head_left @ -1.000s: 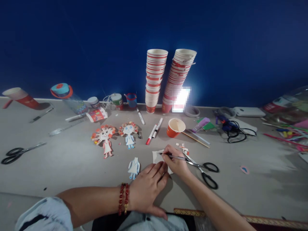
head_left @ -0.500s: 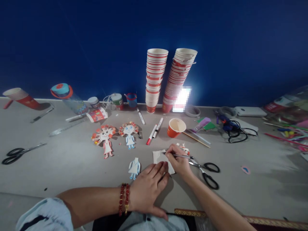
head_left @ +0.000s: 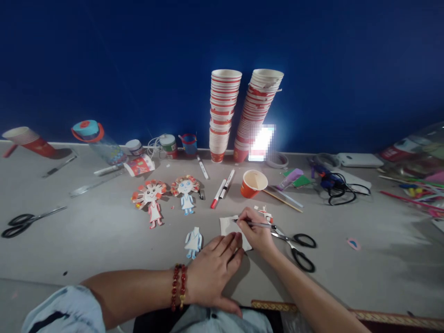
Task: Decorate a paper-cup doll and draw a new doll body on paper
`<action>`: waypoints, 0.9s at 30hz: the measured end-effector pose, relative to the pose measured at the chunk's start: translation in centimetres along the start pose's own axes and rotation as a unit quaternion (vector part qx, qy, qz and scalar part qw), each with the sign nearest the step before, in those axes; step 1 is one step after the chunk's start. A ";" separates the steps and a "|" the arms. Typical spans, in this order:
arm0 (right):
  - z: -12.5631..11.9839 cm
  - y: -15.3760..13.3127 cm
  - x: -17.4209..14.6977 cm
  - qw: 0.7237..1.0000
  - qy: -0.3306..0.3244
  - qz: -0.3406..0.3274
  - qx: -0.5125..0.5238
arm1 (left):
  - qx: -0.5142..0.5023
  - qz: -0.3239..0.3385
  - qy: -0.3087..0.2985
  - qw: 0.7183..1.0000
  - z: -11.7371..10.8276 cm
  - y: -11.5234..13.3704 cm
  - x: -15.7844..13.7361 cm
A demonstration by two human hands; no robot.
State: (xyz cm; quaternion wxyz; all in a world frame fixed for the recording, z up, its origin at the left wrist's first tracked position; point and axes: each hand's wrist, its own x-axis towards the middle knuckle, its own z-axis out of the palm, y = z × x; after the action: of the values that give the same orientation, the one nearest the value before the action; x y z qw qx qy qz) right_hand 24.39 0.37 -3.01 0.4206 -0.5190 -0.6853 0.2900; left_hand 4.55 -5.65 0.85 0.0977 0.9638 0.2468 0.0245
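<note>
My right hand [head_left: 255,233] grips a slim dark pen [head_left: 258,225], its tip on a small white piece of paper [head_left: 227,224]. Flat on the paper's lower part lies my left hand [head_left: 217,268], fingers stretched out and thumb apart. Just left of the fingers is a headless paper doll body [head_left: 193,243] with blue edging. Farther back lie two paper dolls with fringed heads, a red-edged doll [head_left: 154,203] and a blue-edged doll [head_left: 187,194]. Beside my right hand rest black-handled scissors [head_left: 294,245], their blades partly hidden behind the hand.
Two tall stacks of paper cups [head_left: 220,120] stand against the blue wall, near a bright pixelated patch. In front are a single cup [head_left: 254,184] and markers [head_left: 218,193]. Other scissors [head_left: 31,222] and a bottle [head_left: 100,141] are at left. A cabled glue gun [head_left: 335,182] lies right.
Both hands stay almost where they were, the pen still touching the paper. The whole view has shifted very slightly.
</note>
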 end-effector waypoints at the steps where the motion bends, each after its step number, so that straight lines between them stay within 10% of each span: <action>1: 0.0 0.0 0.0 1.000 -0.001 0.000 0.000 | 0.002 0.001 0.001 1.000 0.0 0.0 0.0; 27: -0.1 -0.6 0.2 1.000 -0.002 -0.002 -0.016 | -0.005 -0.002 -0.010 1.000 -0.2 0.0 0.1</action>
State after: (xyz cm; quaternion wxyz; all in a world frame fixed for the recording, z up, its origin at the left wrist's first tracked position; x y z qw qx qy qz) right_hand 24.20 0.39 -2.37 0.4114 -0.5236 -0.6918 0.2792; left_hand 4.61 -5.61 1.08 0.1047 0.9631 0.2475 0.0160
